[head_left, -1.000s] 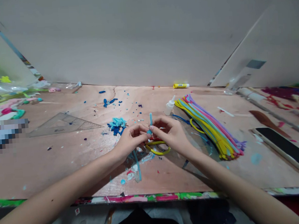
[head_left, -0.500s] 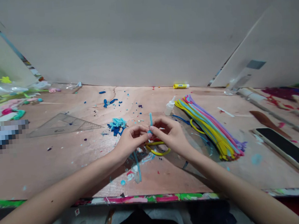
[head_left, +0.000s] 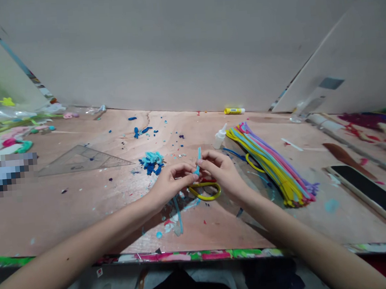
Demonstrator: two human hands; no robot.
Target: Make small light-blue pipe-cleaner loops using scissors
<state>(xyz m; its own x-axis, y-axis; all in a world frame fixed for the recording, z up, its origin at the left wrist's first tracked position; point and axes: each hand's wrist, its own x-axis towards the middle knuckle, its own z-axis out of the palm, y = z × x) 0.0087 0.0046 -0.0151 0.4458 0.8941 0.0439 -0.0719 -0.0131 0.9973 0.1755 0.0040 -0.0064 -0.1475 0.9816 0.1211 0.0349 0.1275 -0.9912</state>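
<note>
Both hands meet over the middle of the table. My left hand (head_left: 175,181) pinches the lower end of a short light blue fuzzy strip (head_left: 199,156) between thumb and fingers. My right hand (head_left: 219,167) is closed on the same strip a little higher, and its upper end sticks up past the fingertips. Beneath my hands lies a yellow loop (head_left: 205,193), perhaps a scissor handle, with a bit of red beside it. Just left of the hands is a pile of light and dark blue pieces (head_left: 152,162).
A bundle of coloured pipe cleaners (head_left: 270,163), a white bottle (head_left: 220,138), and a phone (head_left: 370,193) lie to the right. Behind is a yellow glue stick (head_left: 234,111). A clear set square (head_left: 85,160) lies left; scraps dot the table.
The light blue strip has shifted slightly right and now leans. The fingertips of my hands have moved a little, and more of the strip shows between them.
</note>
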